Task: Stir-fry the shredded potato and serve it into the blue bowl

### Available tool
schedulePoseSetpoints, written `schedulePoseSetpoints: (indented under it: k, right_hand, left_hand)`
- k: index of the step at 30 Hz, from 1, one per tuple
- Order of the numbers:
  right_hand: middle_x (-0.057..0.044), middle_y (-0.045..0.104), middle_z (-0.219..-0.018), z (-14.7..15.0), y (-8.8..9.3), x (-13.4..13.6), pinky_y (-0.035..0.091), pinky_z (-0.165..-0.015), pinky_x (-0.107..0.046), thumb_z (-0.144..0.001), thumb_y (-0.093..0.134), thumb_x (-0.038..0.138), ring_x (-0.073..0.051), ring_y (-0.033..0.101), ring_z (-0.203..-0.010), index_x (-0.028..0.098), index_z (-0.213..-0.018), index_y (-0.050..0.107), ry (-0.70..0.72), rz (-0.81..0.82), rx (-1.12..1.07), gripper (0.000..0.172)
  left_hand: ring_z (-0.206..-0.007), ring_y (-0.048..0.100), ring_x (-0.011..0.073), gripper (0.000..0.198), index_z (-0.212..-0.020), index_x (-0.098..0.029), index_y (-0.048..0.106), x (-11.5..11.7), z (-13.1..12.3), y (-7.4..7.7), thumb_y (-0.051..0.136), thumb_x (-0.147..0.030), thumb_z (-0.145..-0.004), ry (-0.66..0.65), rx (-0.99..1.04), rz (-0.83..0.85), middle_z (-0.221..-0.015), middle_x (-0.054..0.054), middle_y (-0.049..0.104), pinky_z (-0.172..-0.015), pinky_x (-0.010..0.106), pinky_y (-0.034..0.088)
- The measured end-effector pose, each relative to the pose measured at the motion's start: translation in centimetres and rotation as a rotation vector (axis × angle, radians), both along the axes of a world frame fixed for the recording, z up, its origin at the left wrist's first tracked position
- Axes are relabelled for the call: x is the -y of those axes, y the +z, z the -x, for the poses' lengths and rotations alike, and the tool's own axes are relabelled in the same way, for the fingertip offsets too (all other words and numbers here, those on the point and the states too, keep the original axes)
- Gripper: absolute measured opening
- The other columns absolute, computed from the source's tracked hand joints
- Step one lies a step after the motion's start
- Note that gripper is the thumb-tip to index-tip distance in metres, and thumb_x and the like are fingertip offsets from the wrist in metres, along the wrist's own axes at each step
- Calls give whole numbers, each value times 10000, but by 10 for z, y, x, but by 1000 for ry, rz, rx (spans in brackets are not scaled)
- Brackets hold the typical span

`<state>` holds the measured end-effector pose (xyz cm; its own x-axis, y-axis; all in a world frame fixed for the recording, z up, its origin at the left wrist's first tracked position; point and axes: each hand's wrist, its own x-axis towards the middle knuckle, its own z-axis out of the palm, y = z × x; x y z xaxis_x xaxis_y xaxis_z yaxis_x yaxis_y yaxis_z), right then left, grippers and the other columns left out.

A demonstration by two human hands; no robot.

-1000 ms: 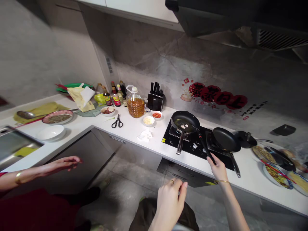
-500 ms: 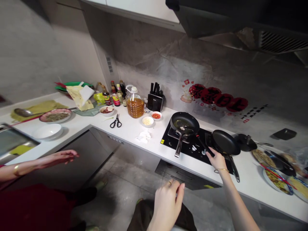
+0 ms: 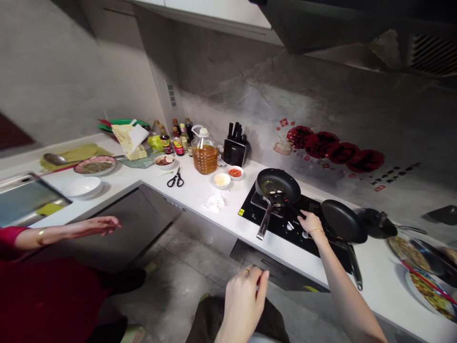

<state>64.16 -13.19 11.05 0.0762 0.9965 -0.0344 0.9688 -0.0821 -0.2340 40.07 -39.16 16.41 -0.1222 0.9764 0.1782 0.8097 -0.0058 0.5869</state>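
My right hand [image 3: 310, 223] is closed around the dark handle of a black spatula [image 3: 294, 209], whose head rests inside a black frying pan [image 3: 264, 180]. Oil and a few small pale bits [image 3: 277, 191] lie on the pan's bottom. The pan stands on the left burner of a black cooktop [image 3: 246, 206], its metal handle pointing toward me. Low in front of my body, away from the counter, my left hand [image 3: 246, 295] hangs with its fingers curled. It wears a ring, and nothing shows in it.
Another person's hand [image 3: 96, 227] reaches in from the left. A second pan [image 3: 342, 220] sits on the right of the cooktop. Along the counter are chopped chilli [image 3: 234, 173], minced garlic [image 3: 222, 180], scissors [image 3: 175, 179], an oil jug [image 3: 204, 159], a knife block [image 3: 235, 151] and crumpled tissue [image 3: 214, 202].
My right hand has moved left and slightly up, toward the pan, with the spatula. The small pale bits have shifted in the oil. My left hand stays curled.
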Motion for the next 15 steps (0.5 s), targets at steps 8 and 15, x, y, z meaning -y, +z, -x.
schedulePoseSetpoints:
  k: [8,15]
  right_hand:
    - [-151,677,-1115,7,2,-10,478,-842,-347,-814,505,332,-281,632,-1026,133,-1266,583,-1,-3,-17,500]
    - [-45,636,-534,7,28,94,467,-604,-315,-799,483,453,-214,604,-546,89,-1232,609,-155,-101,-199,579]
  left_hand:
    - [-555,570,125,314,-656,-208,553,-10,-5,-3,405,-270,-926,52,24,-8,-639,-6,596,-516,242,318]
    - [-543,576,122,263,-657,-206,538,9,-7,22,440,-247,-898,-88,110,-97,-631,-13,602,-501,241,322]
